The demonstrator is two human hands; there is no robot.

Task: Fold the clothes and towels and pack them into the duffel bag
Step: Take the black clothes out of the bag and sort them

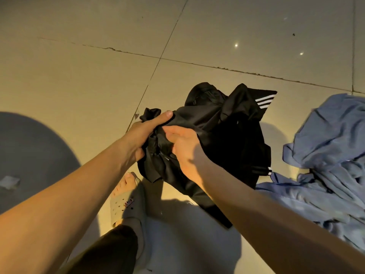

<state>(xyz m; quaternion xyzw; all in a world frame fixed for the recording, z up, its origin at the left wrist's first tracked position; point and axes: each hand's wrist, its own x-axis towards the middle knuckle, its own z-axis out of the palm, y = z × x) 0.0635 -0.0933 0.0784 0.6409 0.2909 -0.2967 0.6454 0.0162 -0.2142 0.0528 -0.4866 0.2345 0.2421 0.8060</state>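
A crumpled black garment with white stripes (227, 131) hangs above the tiled floor in the middle of the view. My left hand (144, 133) grips a bunched end of it at the left. Just to its right, my right hand (183, 149) clutches the fabric, and the two hands nearly touch. The rest of the garment droops down and to the right, with striped edges showing at top right and lower right. A pile of blue clothing (327, 165) lies on the floor at the right. No duffel bag is in view.
Beige floor tiles (88, 76) with dark grout lines stretch across the top and left. My foot in a beige slipper (126, 200) stands below the hands. A dark round shadow covers the left edge, with a small pale scrap (9, 181) in it.
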